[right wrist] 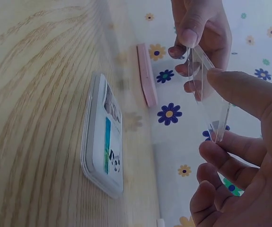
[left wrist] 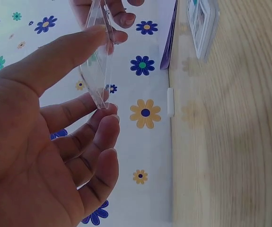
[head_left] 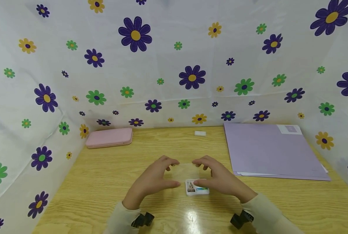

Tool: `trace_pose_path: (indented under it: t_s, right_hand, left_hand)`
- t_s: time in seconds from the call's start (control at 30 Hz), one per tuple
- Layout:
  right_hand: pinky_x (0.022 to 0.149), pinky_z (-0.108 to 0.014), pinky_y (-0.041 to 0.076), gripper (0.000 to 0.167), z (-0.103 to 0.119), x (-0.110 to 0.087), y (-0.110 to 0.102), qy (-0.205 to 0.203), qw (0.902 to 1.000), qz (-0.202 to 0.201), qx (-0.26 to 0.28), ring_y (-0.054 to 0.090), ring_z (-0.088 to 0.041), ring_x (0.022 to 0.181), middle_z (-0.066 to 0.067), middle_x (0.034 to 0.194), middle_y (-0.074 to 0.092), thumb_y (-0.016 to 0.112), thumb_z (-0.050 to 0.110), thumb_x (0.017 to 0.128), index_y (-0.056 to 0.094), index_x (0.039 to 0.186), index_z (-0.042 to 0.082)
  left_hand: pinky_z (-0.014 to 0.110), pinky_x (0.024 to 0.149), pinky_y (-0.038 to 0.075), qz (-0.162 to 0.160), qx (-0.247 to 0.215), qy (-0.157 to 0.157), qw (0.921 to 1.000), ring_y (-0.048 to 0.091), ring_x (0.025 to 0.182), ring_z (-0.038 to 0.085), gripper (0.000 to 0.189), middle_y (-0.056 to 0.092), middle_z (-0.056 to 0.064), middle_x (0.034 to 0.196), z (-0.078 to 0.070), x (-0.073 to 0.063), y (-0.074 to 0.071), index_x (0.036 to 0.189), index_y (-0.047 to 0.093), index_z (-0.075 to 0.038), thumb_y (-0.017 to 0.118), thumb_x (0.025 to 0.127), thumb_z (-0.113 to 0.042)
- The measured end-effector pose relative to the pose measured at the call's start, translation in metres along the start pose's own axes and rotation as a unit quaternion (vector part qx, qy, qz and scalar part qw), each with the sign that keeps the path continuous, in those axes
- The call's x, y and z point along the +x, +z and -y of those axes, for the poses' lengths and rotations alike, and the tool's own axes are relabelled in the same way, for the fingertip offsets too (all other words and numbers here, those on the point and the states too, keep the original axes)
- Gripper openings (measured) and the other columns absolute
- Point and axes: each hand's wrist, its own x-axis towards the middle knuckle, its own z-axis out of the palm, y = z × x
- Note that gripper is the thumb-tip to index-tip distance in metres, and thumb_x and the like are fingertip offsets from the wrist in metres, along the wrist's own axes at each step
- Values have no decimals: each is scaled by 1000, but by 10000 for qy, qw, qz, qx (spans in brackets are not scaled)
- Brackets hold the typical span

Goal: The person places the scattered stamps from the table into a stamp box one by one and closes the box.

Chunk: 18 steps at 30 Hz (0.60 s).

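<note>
Above the table, a clear plastic cover with thin raised edges is held up between both hands. My left hand pinches its left side, thumb on the near edge and fingertips on the far edge. The opposite side is pinched the same way by my right hand. Through the right wrist view the cover appears see-through and nearly edge-on. Below it on the table lies a flat white case with small pictures on top, partly hidden by the right thumb in the head view.
A pink pencil case lies at the back left of the wooden table. At the back middle sits a small white block. Purple folders with white paper edges cover the right side. Flowered cloth hangs behind and along both sides.
</note>
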Motion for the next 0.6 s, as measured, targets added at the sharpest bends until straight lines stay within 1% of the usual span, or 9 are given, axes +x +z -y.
trace_pose_path:
  t_s: [0.1,0.2,0.47,0.6]
  right_hand:
    - [77,-46,46,56,-3,-4,-1,28,10000,-31,36,50,-32,104,-6,121,55,77,30,88,54,138,18]
    - [77,-47,46,55,-7,-8,-2,66,9999,-43,92,50,-32,105,-6,121,55,77,29,87,55,137,19]
    - [75,-44,46,55,-12,-16,-6,78,10000,-15,-46,50,-26,102,-5,120,55,77,29,87,55,136,18]
    - [74,-43,47,55,-15,-19,-6,122,9999,16,-62,50,-26,103,-7,121,56,77,29,88,55,136,15]
  left_hand:
    - [38,84,49,19,17,43,10000,56,108,27,61,54,6,128,-3,2,3,136,57,-15,82,83,-34]
    - [37,84,49,53,10,36,10000,57,108,26,62,55,6,128,-5,5,7,136,57,-15,82,82,-35]
    - [36,85,50,197,4,-79,9998,57,109,26,65,55,5,129,-6,10,16,137,57,-14,82,82,-38]
    - [36,85,50,248,24,-103,9996,57,109,26,67,55,5,127,-7,12,20,137,56,-13,83,81,-36]
